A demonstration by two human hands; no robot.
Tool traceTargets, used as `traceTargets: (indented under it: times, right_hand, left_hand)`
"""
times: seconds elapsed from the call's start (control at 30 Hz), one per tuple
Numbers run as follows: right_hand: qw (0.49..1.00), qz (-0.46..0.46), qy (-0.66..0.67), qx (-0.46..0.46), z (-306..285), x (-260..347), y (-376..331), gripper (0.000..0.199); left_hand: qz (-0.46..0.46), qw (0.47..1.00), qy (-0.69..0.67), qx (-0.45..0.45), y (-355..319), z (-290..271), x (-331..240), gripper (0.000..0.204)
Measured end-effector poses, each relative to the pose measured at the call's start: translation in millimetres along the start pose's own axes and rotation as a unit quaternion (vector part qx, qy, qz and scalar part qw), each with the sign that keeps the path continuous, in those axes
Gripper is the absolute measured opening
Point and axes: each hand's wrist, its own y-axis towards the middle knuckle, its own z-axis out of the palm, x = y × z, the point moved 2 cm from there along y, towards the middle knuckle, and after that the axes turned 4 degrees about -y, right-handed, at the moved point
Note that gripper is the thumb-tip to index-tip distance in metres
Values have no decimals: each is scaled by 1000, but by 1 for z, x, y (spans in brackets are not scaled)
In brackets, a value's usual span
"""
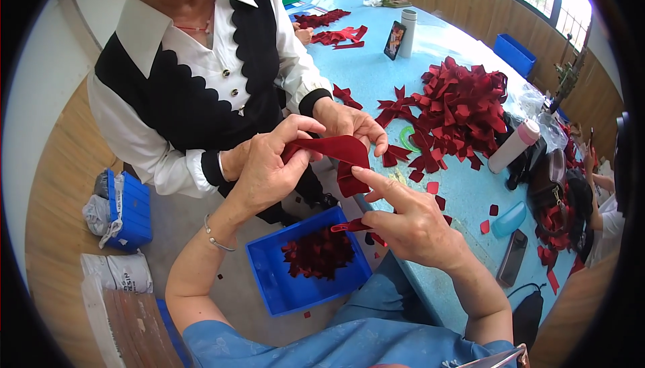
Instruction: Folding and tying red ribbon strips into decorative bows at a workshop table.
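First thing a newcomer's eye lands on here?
Likely the heap of dark red bows on the blue table, right of centre. Next, the red ribbon mid-picture, pinched by the left hand, with the right hand at its lower fold. Below sits a blue bin holding red pieces.

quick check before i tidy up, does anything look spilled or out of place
Yes: small red scraps lie on the floor outside the blue bin, which holds similar red pieces, so they may have been dropped.
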Motion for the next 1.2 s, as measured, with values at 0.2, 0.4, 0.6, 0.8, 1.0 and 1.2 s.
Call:
traceTargets:
  times: [0.2, 0.4, 0.6, 0.8, 1.0, 1.2]
  right_hand:
    - [1000, -4, -11, -6, 0, 3, 0, 15]
    - [1000, -12, 18, 16, 1, 16, -3, 12]
    - [996, -11, 62, 63, 43, 36, 13, 9]
    - [995, 1, -99, -29, 21, 40, -9, 10]
    - [986, -4, -168, 2, 18, 25, -10, 12]
    - [987, -25, -157, -14, 14, 42, -6, 14]
  left_hand:
    - [-16, 999, -14, 45, 0, -1, 2, 35]
    - [-51, 996, -33, 63, -1, 1, 5, 33]
    - [-47, 993, -18, 102, 18, -5, -7, 33]
    - [-52, 992, -8, 111, 22, -9, -14, 33]
    - [9, 993, -4, 115, 30, -7, -5, 38]
    - [-21, 991, -19, 133, 30, -13, -9, 39]
